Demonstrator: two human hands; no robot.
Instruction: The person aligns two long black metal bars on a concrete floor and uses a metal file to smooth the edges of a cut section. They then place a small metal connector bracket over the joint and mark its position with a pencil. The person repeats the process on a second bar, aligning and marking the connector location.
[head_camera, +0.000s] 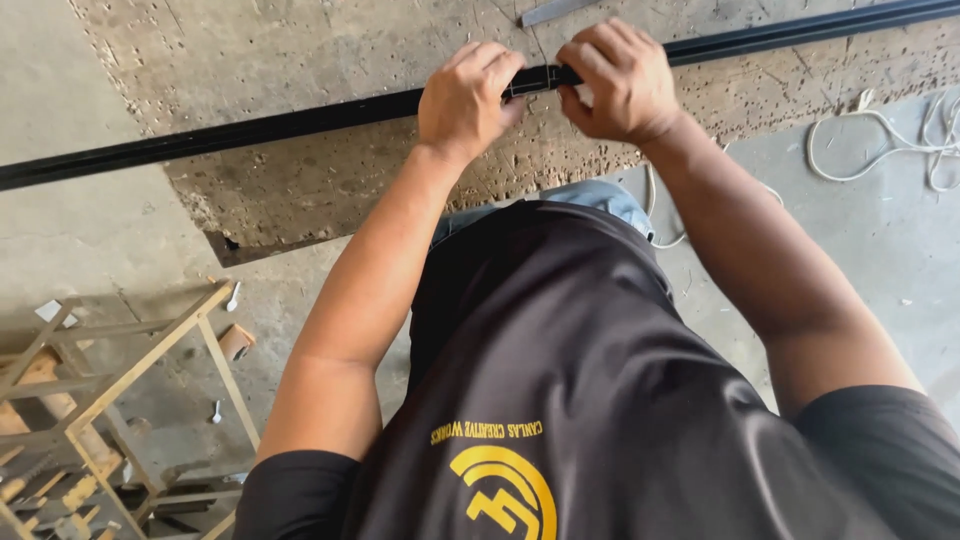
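Note:
A long black metal bar (250, 127) lies across a worn, pitted board (330, 60) that serves as a work surface, running from the left edge up to the top right. My left hand (465, 98) grips the bar from above, fingers curled over it. My right hand (618, 80) closes on the bar just to the right, pinching a small pale piece against it. Between the two hands a short stretch of the bar with a small fitting shows.
A white cable (880, 135) coils on the concrete floor at the right. A wooden frame rack (130, 380) with scraps stands at the lower left. A grey metal strip (555, 10) lies at the board's top edge.

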